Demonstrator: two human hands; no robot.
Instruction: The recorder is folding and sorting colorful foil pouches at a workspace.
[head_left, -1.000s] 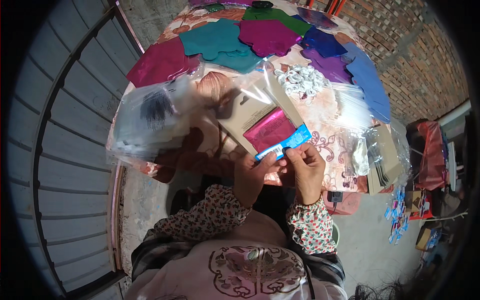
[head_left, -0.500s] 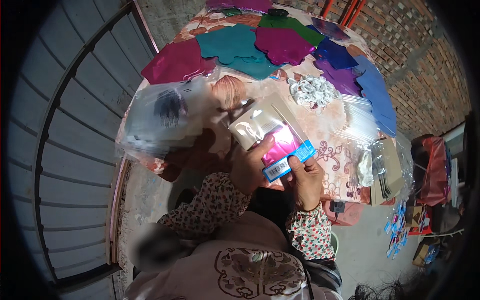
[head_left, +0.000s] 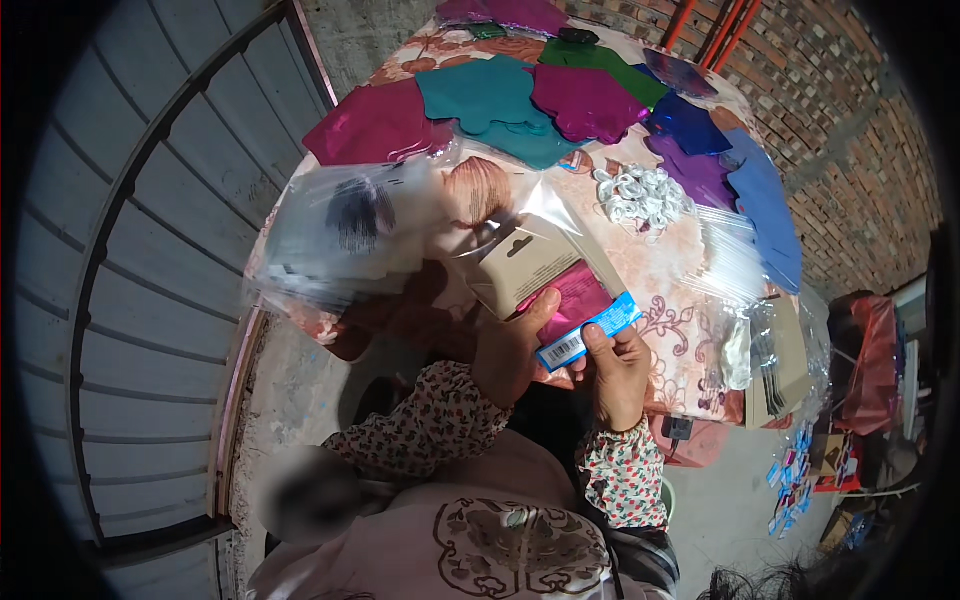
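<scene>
Both hands hold one flat package, a beige card (head_left: 520, 262) with a hang slot inside a clear plastic sleeve. A shiny magenta foil piece (head_left: 578, 296) lies against the card's lower part. Across the near edge runs a blue printed strip (head_left: 622, 314) with a barcode at its left end. My left hand (head_left: 512, 348) grips the package's left side, thumb flat on the magenta foil. My right hand (head_left: 622, 376) pinches the near edge with its thumb on the blue strip. The fingers beneath are mostly hidden.
A stack of clear printed bags (head_left: 345, 225) lies left on the patterned tablecloth (head_left: 672, 345). Behind are teal foil sheets (head_left: 480, 95) and other coloured sheets. To the right sit a white pile of rings or loops (head_left: 640, 196), white strips (head_left: 730, 250) and beige cards (head_left: 778, 360).
The package has tilted, so glare has left the card and its hang slot shows. The whole view has shifted slightly, with the table sitting a little further right. Both hands keep their hold.
</scene>
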